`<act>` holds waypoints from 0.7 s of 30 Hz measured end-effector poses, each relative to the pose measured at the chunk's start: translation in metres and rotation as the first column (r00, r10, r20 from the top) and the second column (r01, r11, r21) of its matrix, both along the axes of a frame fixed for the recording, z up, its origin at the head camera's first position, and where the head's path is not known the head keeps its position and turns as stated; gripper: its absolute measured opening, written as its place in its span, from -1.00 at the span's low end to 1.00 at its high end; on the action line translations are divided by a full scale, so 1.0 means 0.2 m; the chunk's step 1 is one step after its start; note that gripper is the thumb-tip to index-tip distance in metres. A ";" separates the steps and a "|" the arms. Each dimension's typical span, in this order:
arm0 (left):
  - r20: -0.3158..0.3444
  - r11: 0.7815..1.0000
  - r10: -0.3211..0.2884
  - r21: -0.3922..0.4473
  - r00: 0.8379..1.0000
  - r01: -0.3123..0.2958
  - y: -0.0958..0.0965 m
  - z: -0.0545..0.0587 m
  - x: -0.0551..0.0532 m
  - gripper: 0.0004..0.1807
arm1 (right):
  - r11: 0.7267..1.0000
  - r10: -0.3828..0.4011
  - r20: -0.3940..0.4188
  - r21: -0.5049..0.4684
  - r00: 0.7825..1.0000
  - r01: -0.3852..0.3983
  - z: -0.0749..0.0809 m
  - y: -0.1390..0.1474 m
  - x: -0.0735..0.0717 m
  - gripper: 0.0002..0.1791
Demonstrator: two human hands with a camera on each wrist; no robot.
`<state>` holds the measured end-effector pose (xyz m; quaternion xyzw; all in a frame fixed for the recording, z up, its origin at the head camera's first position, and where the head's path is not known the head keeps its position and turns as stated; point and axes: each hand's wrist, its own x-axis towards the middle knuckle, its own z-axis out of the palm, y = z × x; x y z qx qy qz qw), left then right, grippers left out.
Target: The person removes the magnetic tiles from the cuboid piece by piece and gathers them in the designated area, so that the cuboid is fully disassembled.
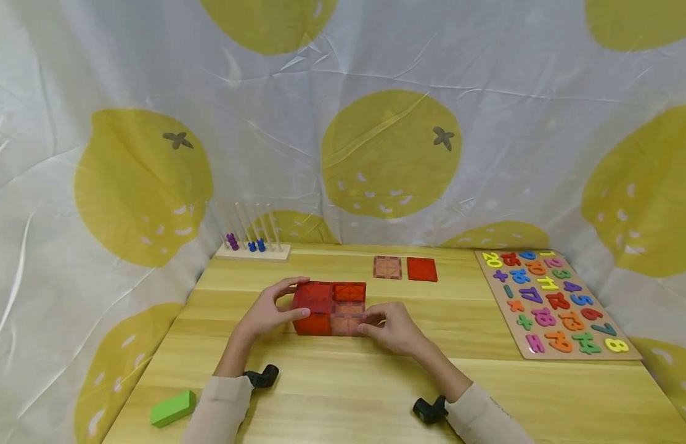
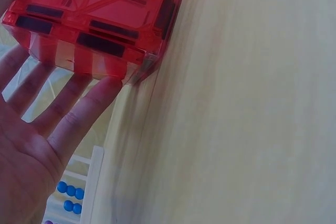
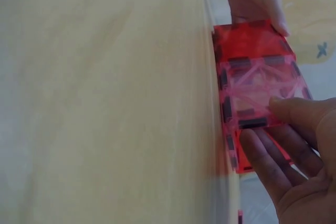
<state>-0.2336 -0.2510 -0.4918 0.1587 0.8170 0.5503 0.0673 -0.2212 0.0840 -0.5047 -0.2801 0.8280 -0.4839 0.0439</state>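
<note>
A box of translucent red magnetic tiles (image 1: 313, 299) stands mid-table. My left hand (image 1: 269, 313) grips its left side, thumb on the front face and fingers behind. In the left wrist view, fingertips touch the red tile wall (image 2: 79, 59). Joined to the box's right is a section with a red back tile (image 1: 349, 291) and an upright pink magnetic tile (image 1: 344, 325) in front. My right hand (image 1: 397, 330) pinches this pink tile's right edge; the right wrist view shows the thumb (image 3: 294, 109) on its face and fingers at its edge.
Behind lie a loose pale pink tile (image 1: 387, 267) and a red tile (image 1: 422, 269). A peg counting rack (image 1: 254, 251) with beads stands at back left. At right lies a number board (image 1: 509, 305); a green block (image 1: 173, 408) is at front left.
</note>
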 end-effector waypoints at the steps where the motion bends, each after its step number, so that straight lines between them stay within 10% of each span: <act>1: -0.003 1.000 0.000 -0.003 1.000 0.000 0.00 0.00 0.00 -0.25 | 1.000 -0.002 -0.005 -0.003 1.000 0.002 0.00 0.00 0.00 -0.88; 21: 0.000 1.000 0.001 0.004 1.000 -0.001 0.01 0.00 0.00 -0.26 | 0.995 -0.081 0.080 -0.048 0.993 0.085 0.04 0.14 0.01 -0.76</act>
